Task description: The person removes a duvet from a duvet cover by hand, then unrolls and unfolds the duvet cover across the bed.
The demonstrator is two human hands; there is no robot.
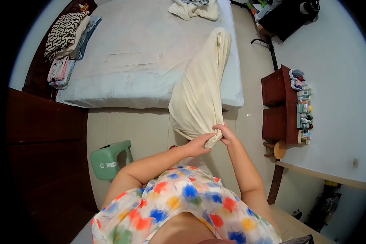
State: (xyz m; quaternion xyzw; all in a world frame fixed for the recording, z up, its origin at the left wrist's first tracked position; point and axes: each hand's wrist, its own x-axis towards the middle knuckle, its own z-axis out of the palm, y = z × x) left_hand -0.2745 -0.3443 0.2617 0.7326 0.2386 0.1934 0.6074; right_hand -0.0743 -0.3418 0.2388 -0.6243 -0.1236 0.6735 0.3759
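A large cream cloth (199, 89) stretches from the bed's front corner down toward my body, its far part lying folded on the mattress and its near part hanging over the edge. At the near end, my left hand (200, 144) is closed on a bunched corner of the cloth. Close beside it, my right hand (225, 133) pinches the same bunched end, thumb toward the left hand. Cloth folds hide some of the fingertips. Whether it is a sheet or a cover, I cannot tell.
The bed (130, 69) has a pale fitted sheet, with folded clothes (65, 38) at its left and a crumpled white cloth (195, 9) at the back. A green stool (105, 162) stands on the floor at left. Dark red drawers (274, 122) line the right wall.
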